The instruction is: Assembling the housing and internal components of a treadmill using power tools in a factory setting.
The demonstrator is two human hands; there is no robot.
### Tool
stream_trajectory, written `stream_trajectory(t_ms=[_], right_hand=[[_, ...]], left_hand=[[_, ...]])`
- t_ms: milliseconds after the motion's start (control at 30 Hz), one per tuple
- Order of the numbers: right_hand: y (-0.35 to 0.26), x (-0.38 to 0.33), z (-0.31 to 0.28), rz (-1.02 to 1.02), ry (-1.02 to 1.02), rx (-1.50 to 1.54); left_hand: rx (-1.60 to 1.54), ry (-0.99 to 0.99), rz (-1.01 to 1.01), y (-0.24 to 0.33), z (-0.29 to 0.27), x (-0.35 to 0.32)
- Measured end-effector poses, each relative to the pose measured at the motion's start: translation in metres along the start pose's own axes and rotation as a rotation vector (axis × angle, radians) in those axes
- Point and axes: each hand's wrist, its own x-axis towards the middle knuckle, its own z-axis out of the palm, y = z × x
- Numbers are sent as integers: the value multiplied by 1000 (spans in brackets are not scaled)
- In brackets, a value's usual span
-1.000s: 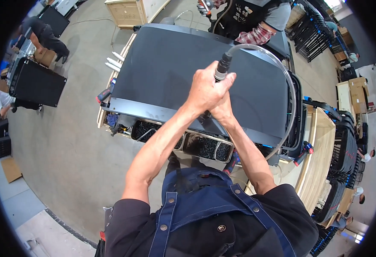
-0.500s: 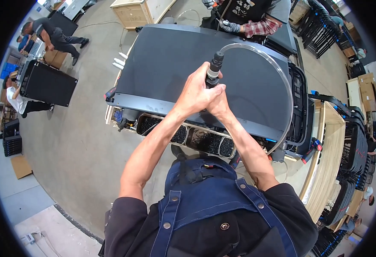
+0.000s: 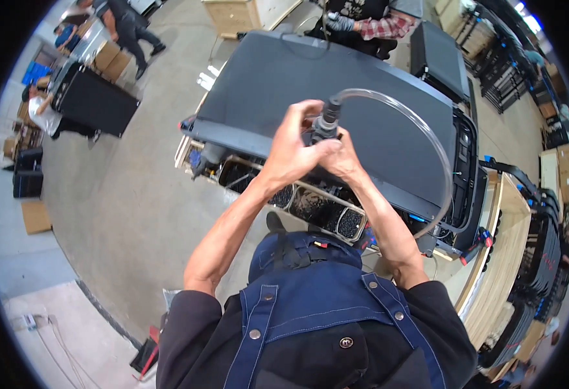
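Note:
Upright between my hands stands a black pneumatic screwdriver (image 3: 327,118), with a clear air hose (image 3: 420,120) curving from its top down to the right. My left hand (image 3: 291,152) wraps loosely round its left side, thumb across the front. My right hand (image 3: 344,155) grips it lower on the right, fingers partly hidden behind the left thumb. Below the tool lies a large dark panel (image 3: 265,84) with a grey rail along its near edge. The tool's lower end is hidden by my hands.
Along the near side of the panel, bins (image 3: 320,209) hold small black parts. A wooden crate (image 3: 505,240) and another cordless tool (image 3: 476,246) are at the right. Across the panel, a co-worker's gloved hand (image 3: 341,23) shows. Two people work around a black panel (image 3: 96,100) at far left.
The view has shifted, so the panel and room sit farther right. My left hand's grip on the screwdriver has loosened, its fingers lifting away. The co-worker's hands have moved toward the upper edge.

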Motion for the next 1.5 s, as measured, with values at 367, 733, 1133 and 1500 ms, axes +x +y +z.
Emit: stream_trajectory(t_ms=[367,733,1133,1500], right_hand=[[45,-79,41,222,513,-244],[234,-83,159,692,-5,-586],[308,-92,165,508,-339,-1099],[183,-89,157,849,350,217]], left_hand=[[377,145,-743,-245,-98,-200],[852,-527,-274,-399,-122,-169],[-137,-268,-803,-281,-134,-197],[-597,-202,-1118,-184,-94,-226]])
